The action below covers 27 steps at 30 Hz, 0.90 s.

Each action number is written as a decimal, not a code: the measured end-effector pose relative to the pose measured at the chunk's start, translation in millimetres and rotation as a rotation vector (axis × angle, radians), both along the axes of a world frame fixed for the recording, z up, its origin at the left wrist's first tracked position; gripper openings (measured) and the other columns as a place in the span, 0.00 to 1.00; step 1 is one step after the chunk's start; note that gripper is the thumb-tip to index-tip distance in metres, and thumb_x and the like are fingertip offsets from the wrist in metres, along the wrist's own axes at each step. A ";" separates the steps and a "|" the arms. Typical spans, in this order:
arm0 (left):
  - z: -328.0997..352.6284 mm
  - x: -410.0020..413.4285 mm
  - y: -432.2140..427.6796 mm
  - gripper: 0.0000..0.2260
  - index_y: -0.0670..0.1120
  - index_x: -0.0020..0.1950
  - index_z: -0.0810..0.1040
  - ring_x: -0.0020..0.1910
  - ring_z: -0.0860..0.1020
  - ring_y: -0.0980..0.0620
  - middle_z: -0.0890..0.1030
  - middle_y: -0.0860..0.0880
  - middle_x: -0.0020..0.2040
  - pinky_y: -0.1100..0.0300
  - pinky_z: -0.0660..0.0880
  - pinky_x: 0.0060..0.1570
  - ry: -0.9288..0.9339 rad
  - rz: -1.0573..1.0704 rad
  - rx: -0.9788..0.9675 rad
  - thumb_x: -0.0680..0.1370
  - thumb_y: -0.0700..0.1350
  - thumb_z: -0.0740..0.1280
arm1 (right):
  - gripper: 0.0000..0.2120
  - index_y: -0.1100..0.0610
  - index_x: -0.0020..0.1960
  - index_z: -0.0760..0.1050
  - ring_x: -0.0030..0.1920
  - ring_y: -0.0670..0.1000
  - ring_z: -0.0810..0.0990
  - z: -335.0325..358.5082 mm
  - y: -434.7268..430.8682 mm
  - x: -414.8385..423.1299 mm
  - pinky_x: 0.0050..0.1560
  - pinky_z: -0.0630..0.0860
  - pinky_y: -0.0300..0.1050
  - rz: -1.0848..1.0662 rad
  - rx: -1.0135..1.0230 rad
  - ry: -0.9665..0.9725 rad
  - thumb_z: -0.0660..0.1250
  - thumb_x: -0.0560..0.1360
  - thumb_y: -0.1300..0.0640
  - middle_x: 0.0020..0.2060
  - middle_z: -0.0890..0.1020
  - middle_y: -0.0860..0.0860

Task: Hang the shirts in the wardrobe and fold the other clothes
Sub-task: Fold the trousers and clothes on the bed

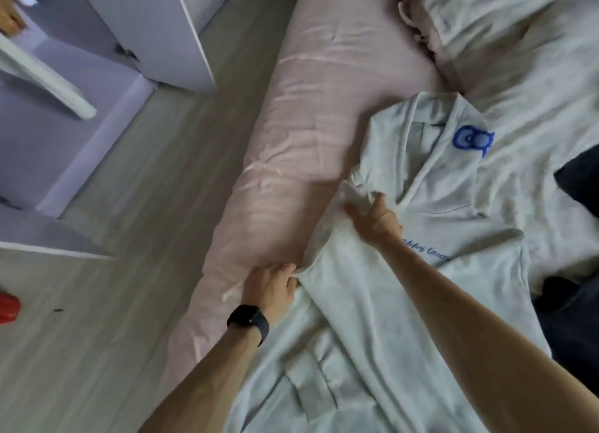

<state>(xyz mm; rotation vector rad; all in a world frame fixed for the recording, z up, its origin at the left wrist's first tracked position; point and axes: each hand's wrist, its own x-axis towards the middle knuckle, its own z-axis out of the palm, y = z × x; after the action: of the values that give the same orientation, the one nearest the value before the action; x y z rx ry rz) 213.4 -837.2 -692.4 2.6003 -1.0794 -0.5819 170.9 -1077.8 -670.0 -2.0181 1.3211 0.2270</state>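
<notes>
Hoodie (437,186) on pink bed (308,108) by wardrobe (81,108), left hand (270,285) and right hand (376,218) pinching it

My only camera rides on my head, tilted steeply down and forward, close above my left hand (270,285) and right hand (377,220) on the pale grey, blue-printed hooded sweatshirt (437,189). Left of my left hand, its wide angle reaches the grey plank floor (129,238).

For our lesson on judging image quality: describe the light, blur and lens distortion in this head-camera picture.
Head view: dim, cool, even light with soft shadows and no glare; the whole frame is slightly soft, smeared most on the white duvet at right; the blue logo on the grey top is distinct; the wide lens tilts the wardrobe edges.
</notes>
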 end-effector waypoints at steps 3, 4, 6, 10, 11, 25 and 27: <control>-16.1 30.5 23.8 0.08 0.47 0.43 0.84 0.31 0.81 0.45 0.83 0.48 0.32 0.57 0.74 0.33 -0.092 -0.004 0.036 0.66 0.40 0.78 | 0.09 0.58 0.52 0.78 0.52 0.60 0.81 -12.7 -9.4 22.9 0.43 0.69 0.43 -0.135 0.087 -0.202 0.68 0.77 0.52 0.45 0.82 0.55; -17.3 36.9 28.6 0.06 0.48 0.43 0.85 0.31 0.81 0.44 0.82 0.48 0.31 0.57 0.73 0.34 -0.083 0.007 0.061 0.67 0.41 0.76 | 0.09 0.55 0.54 0.78 0.51 0.57 0.81 -14.9 -8.1 25.0 0.42 0.70 0.41 -0.167 0.106 -0.259 0.70 0.77 0.53 0.47 0.82 0.53; -16.3 47.8 26.3 0.08 0.49 0.50 0.84 0.42 0.82 0.43 0.84 0.48 0.40 0.54 0.73 0.42 0.006 0.033 0.081 0.72 0.43 0.69 | 0.19 0.53 0.64 0.75 0.54 0.52 0.80 -15.7 2.7 29.6 0.45 0.72 0.38 -0.239 0.139 -0.343 0.73 0.75 0.51 0.55 0.82 0.50; -9.8 45.4 9.8 0.31 0.48 0.74 0.70 0.70 0.69 0.46 0.71 0.47 0.72 0.51 0.65 0.68 0.060 -0.033 -0.075 0.69 0.46 0.63 | 0.30 0.60 0.74 0.67 0.69 0.58 0.72 -21.2 46.7 -8.2 0.69 0.68 0.49 0.051 -0.403 -0.406 0.68 0.78 0.47 0.71 0.73 0.56; -6.7 41.6 0.6 0.34 0.47 0.77 0.67 0.74 0.65 0.46 0.66 0.46 0.76 0.49 0.61 0.72 0.014 -0.084 -0.125 0.69 0.47 0.62 | 0.31 0.60 0.76 0.65 0.73 0.59 0.68 -22.3 59.1 -25.2 0.72 0.65 0.52 0.146 -0.511 -0.384 0.66 0.79 0.47 0.74 0.69 0.57; 27.4 41.4 -162.1 0.15 0.50 0.63 0.78 0.60 0.75 0.46 0.77 0.49 0.59 0.52 0.69 0.56 -0.301 -0.398 0.276 0.79 0.51 0.58 | 0.24 0.50 0.69 0.74 0.65 0.56 0.75 -34.6 -39.3 -115.1 0.63 0.71 0.53 0.378 -0.373 -0.146 0.57 0.79 0.39 0.70 0.73 0.51; 35.4 56.6 -208.4 0.13 0.51 0.59 0.78 0.57 0.76 0.46 0.77 0.50 0.56 0.52 0.70 0.54 -0.271 -0.337 0.213 0.80 0.51 0.58 | 0.26 0.52 0.69 0.73 0.66 0.57 0.73 -25.4 -90.2 -107.6 0.63 0.73 0.54 0.225 -0.385 -0.150 0.56 0.79 0.37 0.71 0.73 0.53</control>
<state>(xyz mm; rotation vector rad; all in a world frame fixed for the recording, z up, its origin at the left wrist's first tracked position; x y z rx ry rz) 270.1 -1045.6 -656.9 2.7552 -1.6458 -0.4418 63.3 -1167.9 -695.5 -2.4561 1.1058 -0.0853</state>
